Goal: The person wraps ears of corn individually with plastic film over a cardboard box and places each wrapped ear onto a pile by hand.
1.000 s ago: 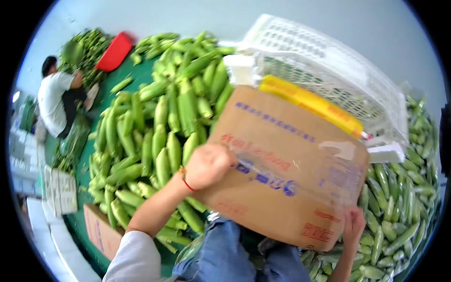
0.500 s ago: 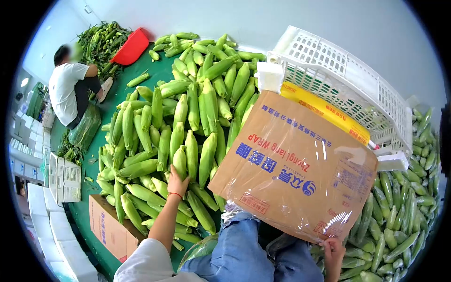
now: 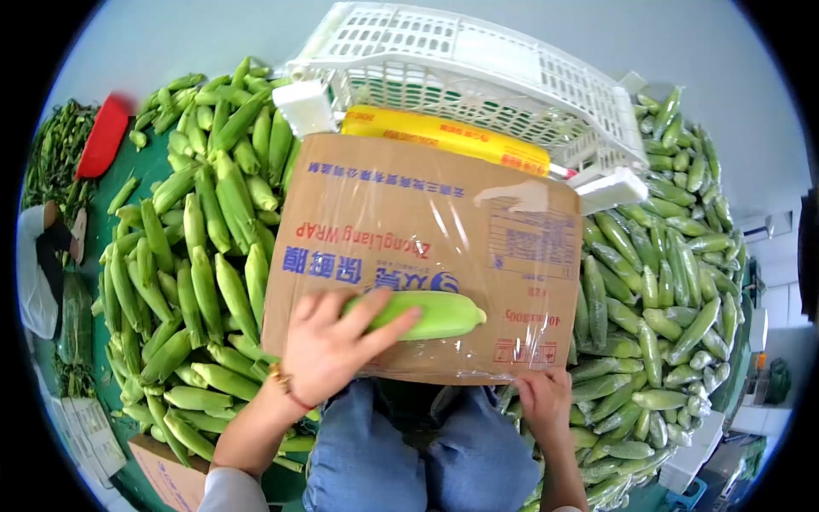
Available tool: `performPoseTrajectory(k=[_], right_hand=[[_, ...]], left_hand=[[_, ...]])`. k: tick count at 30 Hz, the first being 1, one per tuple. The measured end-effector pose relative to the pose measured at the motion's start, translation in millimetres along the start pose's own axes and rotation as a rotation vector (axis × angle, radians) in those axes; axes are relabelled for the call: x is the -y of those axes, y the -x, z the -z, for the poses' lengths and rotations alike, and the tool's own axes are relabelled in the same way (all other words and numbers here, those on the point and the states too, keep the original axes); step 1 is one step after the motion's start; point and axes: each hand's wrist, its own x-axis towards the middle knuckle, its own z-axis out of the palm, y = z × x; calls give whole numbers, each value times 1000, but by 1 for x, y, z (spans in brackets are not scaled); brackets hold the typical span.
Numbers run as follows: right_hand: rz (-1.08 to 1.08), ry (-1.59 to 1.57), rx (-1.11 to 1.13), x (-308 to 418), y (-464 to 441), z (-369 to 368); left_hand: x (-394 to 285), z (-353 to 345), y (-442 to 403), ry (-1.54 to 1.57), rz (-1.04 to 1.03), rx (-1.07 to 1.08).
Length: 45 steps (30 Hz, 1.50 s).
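Note:
One green ear of corn (image 3: 431, 316) lies across the near part of a cardboard box (image 3: 384, 218) covered with clear film. Over its left end is my left hand (image 3: 337, 337), fingers spread and curved around the husk. My right hand (image 3: 546, 401) pinches the film's edge at the box's near right corner. Along the far side of the box sits a yellow roll of wrap (image 3: 444, 138), between white foam blocks.
Unwrapped corn (image 3: 196, 256) is heaped at the left, film-wrapped corn (image 3: 665, 316) at the right. A white crate (image 3: 478, 64) stands behind the box. A co-worker's sleeve and legs, a red basin (image 3: 104, 136) and another cardboard box (image 3: 166, 474) are at the left.
The left hand reached the heap, took hold of an ear and brought it onto the box. My right hand has stayed at the film's edge. The view has swung right.

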Motion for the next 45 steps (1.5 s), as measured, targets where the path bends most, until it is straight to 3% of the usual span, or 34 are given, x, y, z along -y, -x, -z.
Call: performPoseTrajectory(k=[4, 7, 8, 10, 12, 16, 19, 21, 23, 25, 27, 29, 32, 33, 34, 38, 41, 43, 45], right_hand=[[-61, -66, 114, 0, 1, 8], [-653, -1149, 137, 0, -12, 36], [-426, -1392, 13, -5, -25, 34], [-403, -1176, -139, 4, -60, 2], [116, -443, -10, 4, -97, -32], [202, -8, -172, 7, -127, -61], [282, 61, -237, 7, -134, -64], [313, 51, -260, 7, -135, -63], [332, 35, -256, 7, -145, -58], [330, 14, -271, 4, -153, -59], [321, 8, -240, 4, -159, -60], [305, 23, -171, 1, -168, -58], [172, 66, 123, 13, -158, -40], [158, 87, 224, 24, -152, -30], [139, 106, 328, 38, -142, -20], [66, -113, 616, 39, -127, -26], [159, -108, 269, 40, -124, -16], [375, 24, 43, 31, -127, -28], [529, 213, -80, 26, -134, -43]], left_hand=[[-26, -29, -40, 147, -83, 15], [-21, -54, -45, 414, 40, 148], [-16, -51, -47, 433, 20, 224], [-14, -59, -50, 380, -40, 158], [-14, -56, -51, 331, -53, 101], [-30, -46, 7, 501, 325, -471], [3, -61, 48, 441, 274, -39], [25, -32, 19, 899, 918, -34], [52, -21, -46, 624, 393, -321], [64, -40, -101, 538, 218, -161], [77, -107, -120, 366, -93, 253], [54, -98, -125, 411, -4, 339], [7, -47, -85, 383, 81, 479], [-10, -22, -72, 428, 206, 728], [-23, -30, -32, 449, 101, 394], [-35, -40, -5, 321, 86, 380], [-17, -66, -33, 264, 106, 242], [-2, -82, -61, 189, 155, 118], [9, -81, -85, 369, 234, 129]])
